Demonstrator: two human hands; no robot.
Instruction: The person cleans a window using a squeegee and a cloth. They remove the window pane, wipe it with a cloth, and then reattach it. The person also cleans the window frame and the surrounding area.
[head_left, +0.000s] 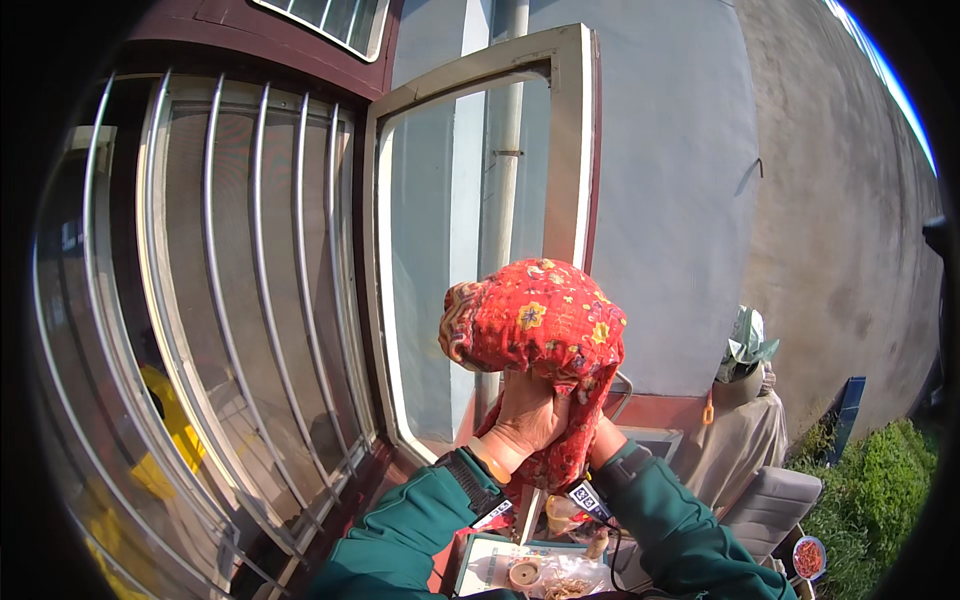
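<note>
A red floral cloth bundle (547, 315), rounded on top with a patterned border at its left end, is held up in front of me. My left hand (527, 412) grips it from below, its fingertips tucked into the folds. My right hand (606, 441) holds the hanging part of the cloth from the right side; most of that hand is hidden behind the fabric. Loose cloth drops between my two wrists. Behind the bundle stands an outward-swung window sash (568, 150) with a pale frame.
Metal window bars (259, 195) line the left side. Below my arms are a round tan dish (524, 574) and a clear plastic bag (574, 574) on a board. At right are a grey padded seat (772, 506), a draped cloth (742, 442), a bowl of red bits (809, 558) and green plants (870, 495).
</note>
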